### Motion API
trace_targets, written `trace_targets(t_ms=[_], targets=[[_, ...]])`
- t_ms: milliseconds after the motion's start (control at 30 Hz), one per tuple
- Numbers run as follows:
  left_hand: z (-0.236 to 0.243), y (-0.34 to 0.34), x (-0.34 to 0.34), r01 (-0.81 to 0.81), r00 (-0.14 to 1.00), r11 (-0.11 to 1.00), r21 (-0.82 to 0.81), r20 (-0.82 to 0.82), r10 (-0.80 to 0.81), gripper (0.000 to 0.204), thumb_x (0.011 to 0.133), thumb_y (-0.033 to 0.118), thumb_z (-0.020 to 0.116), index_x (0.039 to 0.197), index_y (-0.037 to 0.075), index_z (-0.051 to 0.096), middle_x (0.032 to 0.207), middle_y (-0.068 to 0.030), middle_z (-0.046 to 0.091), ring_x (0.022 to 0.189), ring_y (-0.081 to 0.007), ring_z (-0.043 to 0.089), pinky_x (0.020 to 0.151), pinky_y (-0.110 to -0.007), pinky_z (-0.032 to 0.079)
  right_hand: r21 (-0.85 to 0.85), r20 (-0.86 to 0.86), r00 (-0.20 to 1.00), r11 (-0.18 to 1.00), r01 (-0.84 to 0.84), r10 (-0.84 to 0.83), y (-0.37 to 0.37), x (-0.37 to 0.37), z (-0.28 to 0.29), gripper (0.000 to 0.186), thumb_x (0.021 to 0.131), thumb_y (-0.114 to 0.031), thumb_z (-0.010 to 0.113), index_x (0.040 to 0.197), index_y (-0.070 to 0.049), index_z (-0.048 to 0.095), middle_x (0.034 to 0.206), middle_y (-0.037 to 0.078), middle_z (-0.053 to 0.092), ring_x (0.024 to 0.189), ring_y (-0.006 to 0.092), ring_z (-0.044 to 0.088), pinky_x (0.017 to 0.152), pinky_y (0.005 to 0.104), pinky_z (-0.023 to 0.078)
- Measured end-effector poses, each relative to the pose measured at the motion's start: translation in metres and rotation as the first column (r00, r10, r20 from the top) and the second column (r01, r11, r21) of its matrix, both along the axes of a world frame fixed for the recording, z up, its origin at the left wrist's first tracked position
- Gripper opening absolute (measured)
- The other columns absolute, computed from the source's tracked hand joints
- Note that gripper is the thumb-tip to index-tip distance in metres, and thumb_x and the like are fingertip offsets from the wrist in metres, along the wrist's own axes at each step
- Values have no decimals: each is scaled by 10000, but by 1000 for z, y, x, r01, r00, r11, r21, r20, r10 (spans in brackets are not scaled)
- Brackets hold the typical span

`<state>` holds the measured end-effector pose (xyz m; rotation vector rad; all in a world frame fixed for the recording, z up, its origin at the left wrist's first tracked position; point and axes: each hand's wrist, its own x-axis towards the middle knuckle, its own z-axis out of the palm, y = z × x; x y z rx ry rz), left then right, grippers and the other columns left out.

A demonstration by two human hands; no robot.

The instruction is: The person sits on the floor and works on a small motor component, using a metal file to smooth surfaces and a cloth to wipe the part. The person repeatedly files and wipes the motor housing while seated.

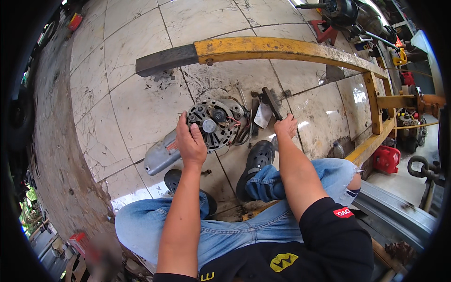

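On the tiled floor before me sits an alternator-like round metal unit (217, 124), with slots in its face and red wires at its right. My left hand (190, 142) is at its left rim, fingers stretched and thumb apart; whether it bears on the rim I cannot tell. A smooth grey metal housing (162, 154) lies beneath that hand, partly covered by it. To the right, my right hand (286, 126) is closed around the near end of a dark brush (270, 101), whose bristles face right. White paper (263, 115) lies beside the brush. A thin screwdriver-like rod (242, 96) lies by the unit.
A yellow steel frame (282, 47) with a black end (167, 61) spans the floor beyond the unit. My shoes (256, 164) are close to the unit. At right are a plastic bottle (338, 149), a red container (386, 159) and metal channels (394, 207).
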<state>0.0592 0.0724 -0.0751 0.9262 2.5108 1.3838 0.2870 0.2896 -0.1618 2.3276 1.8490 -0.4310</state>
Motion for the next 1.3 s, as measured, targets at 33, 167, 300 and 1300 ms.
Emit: trace_targets(t_ms=[33,167,300,1300], targets=[[1,-1,0,-1,1000,1000,0,2,1,455,1028,253,462,1389,-23,458,1327,-246,550,1229,-422,523,1031,-467,413,-58,44,999,998,-24,26,2,-3,5,439,846,-198,650,1262,-124,528,1229,165,528,1191,365,529,955,470,467],[1,3,1,3,1000,1000,0,-28,-3,452,1029,241,462,1387,-35,454,1317,-240,556,1231,-414,520,1038,-459,408,176,-53,993,980,-97,108,-2,0,-17,466,849,-267,665,1282,-135,558,1208,178,579,1184,372,555,959,463,470],[-1,-1,-2,2,1000,999,40,-26,-1,450,1033,235,459,1393,-36,449,1331,-238,542,1232,-406,522,1050,-447,400,-65,-314,916,957,-284,250,-21,-37,-20,411,833,-349,659,1147,-84,671,1110,203,678,1087,384,633,921,467,503],[4,-8,-15,151,964,988,-37,226,-139,744,950,346,606,1526,17,268,1556,-275,251,1442,-416,282,1175,-422,272,178,-774,502,893,-413,386,2,-43,180,374,838,-181,571,1136,21,674,1000,193,725,939,269,698,863,347,522]])
